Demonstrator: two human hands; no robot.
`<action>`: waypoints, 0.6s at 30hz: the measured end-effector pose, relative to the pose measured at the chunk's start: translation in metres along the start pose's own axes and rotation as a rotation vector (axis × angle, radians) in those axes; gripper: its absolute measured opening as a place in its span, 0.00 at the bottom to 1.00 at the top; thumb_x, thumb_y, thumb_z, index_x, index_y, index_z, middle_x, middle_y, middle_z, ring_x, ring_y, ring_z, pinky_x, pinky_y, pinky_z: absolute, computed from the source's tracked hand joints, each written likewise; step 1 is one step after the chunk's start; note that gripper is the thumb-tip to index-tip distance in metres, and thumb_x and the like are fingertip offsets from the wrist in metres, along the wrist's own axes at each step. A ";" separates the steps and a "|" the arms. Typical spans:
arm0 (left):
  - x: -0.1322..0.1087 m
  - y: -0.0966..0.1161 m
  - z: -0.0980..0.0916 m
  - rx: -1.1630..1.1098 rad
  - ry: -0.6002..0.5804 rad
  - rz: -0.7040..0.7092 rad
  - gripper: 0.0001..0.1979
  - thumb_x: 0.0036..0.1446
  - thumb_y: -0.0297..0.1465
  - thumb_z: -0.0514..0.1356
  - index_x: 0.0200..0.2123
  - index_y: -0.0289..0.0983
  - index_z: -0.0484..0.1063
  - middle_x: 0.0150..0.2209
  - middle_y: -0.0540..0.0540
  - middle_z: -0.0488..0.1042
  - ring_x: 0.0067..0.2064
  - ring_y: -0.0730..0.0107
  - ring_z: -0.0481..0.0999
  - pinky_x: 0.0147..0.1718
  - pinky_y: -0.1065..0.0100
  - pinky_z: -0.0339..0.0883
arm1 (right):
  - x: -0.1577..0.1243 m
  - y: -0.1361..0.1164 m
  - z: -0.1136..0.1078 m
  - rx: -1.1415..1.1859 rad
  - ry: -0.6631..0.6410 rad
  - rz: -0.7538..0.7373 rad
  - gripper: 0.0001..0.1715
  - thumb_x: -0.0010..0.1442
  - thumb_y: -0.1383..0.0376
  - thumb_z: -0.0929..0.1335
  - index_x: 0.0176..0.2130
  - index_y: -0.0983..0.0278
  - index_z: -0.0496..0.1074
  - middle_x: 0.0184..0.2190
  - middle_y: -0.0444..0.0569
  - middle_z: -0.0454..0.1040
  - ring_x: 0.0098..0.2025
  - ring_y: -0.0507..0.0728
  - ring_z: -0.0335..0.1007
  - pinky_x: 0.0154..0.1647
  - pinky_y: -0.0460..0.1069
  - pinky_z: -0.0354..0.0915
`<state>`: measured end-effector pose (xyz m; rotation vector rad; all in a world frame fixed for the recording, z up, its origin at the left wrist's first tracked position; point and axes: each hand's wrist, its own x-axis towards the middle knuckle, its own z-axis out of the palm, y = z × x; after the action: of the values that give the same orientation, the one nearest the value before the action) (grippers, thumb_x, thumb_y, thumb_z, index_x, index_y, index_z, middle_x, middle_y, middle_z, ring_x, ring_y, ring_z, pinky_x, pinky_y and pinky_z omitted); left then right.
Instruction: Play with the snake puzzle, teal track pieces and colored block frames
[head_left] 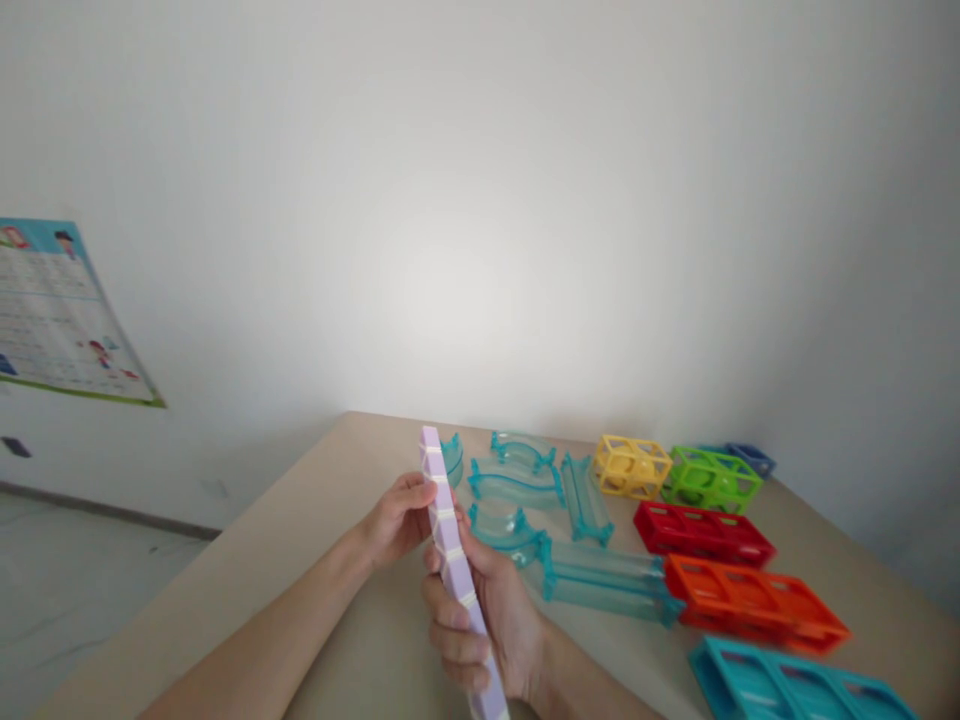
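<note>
A long light-purple bar (448, 540) with pale cross bands is held up at a slant over the table. My left hand (405, 515) pinches it near its upper end, thumb on its face. Lower down, my right hand (484, 610) wraps its fingers round the same bar. Just behind the bar's top lies a curved clear-teal piece (453, 458), partly hidden by it. More clear-teal track pieces, such as a wavy one (517, 485) and a straight one (607, 577), lie right of my hands.
On the table (337, 450), to the right, stand yellow (631, 467), green (711, 480), red (703, 533), orange (754, 600) and teal (802, 685) open frames. A blue one (751, 459) is at the back. A poster (67, 310) hangs on the wall at left.
</note>
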<state>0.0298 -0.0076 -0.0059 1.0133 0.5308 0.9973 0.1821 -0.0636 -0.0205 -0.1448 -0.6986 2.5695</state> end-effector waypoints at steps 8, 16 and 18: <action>0.003 0.001 0.001 0.218 0.116 0.147 0.16 0.46 0.39 0.67 0.25 0.30 0.76 0.23 0.43 0.76 0.24 0.70 0.73 0.27 0.70 0.65 | 0.003 -0.001 0.001 0.014 0.147 -0.064 0.28 0.63 0.41 0.55 0.34 0.61 0.63 0.15 0.34 0.58 0.10 0.45 0.39 0.07 0.41 0.43; 0.001 0.004 -0.002 0.166 0.092 0.063 0.17 0.43 0.40 0.68 0.22 0.30 0.75 0.21 0.44 0.74 0.22 0.73 0.71 0.24 0.71 0.62 | 0.001 -0.001 0.000 -0.004 0.102 0.013 0.29 0.64 0.42 0.52 0.33 0.61 0.62 0.15 0.34 0.59 0.09 0.45 0.41 0.07 0.40 0.45; 0.000 0.006 -0.004 0.147 0.080 0.035 0.17 0.42 0.40 0.69 0.21 0.30 0.75 0.20 0.45 0.73 0.22 0.74 0.69 0.24 0.72 0.60 | 0.000 -0.001 -0.001 -0.009 0.055 0.040 0.28 0.65 0.42 0.52 0.33 0.61 0.62 0.16 0.34 0.59 0.09 0.45 0.42 0.07 0.40 0.46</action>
<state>0.0243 -0.0049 -0.0023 1.1194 0.6617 1.0452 0.1828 -0.0623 -0.0208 -0.2340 -0.6931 2.5905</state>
